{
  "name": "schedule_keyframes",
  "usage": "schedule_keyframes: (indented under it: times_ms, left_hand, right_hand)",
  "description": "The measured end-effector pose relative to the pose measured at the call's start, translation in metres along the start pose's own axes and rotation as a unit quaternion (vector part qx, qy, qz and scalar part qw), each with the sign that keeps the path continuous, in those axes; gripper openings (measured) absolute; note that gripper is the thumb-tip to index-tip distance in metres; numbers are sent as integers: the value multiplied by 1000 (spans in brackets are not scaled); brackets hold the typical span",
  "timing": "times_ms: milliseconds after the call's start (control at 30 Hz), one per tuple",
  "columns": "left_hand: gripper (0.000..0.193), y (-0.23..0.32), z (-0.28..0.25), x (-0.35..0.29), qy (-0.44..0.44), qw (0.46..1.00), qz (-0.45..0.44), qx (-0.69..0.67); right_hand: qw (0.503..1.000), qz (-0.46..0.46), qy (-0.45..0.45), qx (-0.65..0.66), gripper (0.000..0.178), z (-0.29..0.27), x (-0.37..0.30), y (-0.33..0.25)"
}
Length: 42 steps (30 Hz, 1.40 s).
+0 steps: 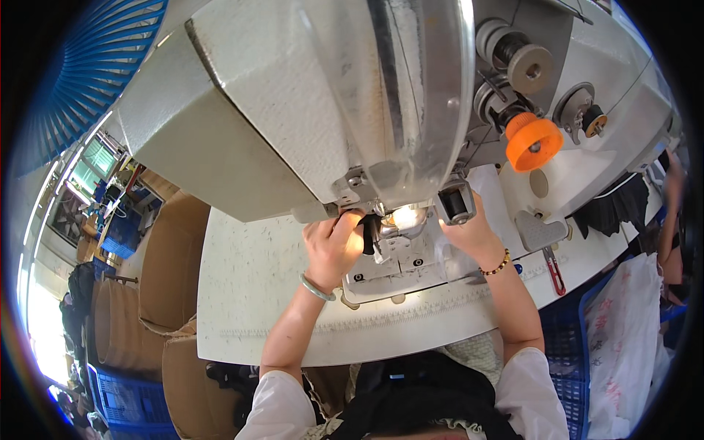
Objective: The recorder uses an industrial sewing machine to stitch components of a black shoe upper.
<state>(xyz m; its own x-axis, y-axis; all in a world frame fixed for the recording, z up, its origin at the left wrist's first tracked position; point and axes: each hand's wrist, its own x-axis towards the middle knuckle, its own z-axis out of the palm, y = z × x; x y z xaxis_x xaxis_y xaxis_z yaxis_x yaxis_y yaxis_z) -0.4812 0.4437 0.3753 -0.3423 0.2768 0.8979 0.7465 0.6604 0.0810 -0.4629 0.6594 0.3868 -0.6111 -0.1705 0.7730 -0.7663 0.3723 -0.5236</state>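
A large white sewing machine [264, 110] fills the upper middle, its lamp lighting the metal needle area. Just left of the presser foot, my left hand [330, 248] is closed, fingers curled around a small piece of black fabric [368, 236]. A pale bangle circles that wrist. My right hand [473, 236] reaches in behind the machine's right side, and its fingertips are hidden by a dark metal part [457, 202]. Beneath the needle area lies a metal plate [400, 273] with screws. Whether the black fabric reaches under the foot cannot be made out.
The white table [253, 293] has a printed ruler along its near edge. Red-handled snips [555, 273] lie right of my right wrist. Black cloth [614, 209] sits farther right, near another person's arm [670, 194]. Cardboard boxes [170, 268] and a blue crate [136, 400] stand left.
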Motion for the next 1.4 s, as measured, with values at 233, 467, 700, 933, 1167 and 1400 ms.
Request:
schedule_keyframes:
  times_ms: [233, 467, 700, 933, 1167, 1400]
  left_hand:
    - [17, -4, 2, -3, -8, 1000, -14, 0]
    - [26, -4, 11, -4, 15, 999, -38, -16]
    - [28, -31, 18, 1, -147, 975, -132, 98]
    - [27, -43, 34, 10, -82, 979, -180, -46]
    - [26, -46, 21, 11, -127, 987, -102, -12]
    - [21, -65, 24, 10, -148, 977, -137, -73]
  right_hand:
    - [1000, -13, 14, 2, 28, 7, -2, 12]
    - [990, -113, 19, -84, 22, 7, -1, 14]
    - [978, 37, 180, 97, 51, 30, 2, 31]
    - [986, -87, 31, -140, 50, 24, 24, 62]
    - [953, -164, -54, -249, 37, 6, 31, 52]
    - [937, -253, 14, -242, 11, 2, 37, 39]
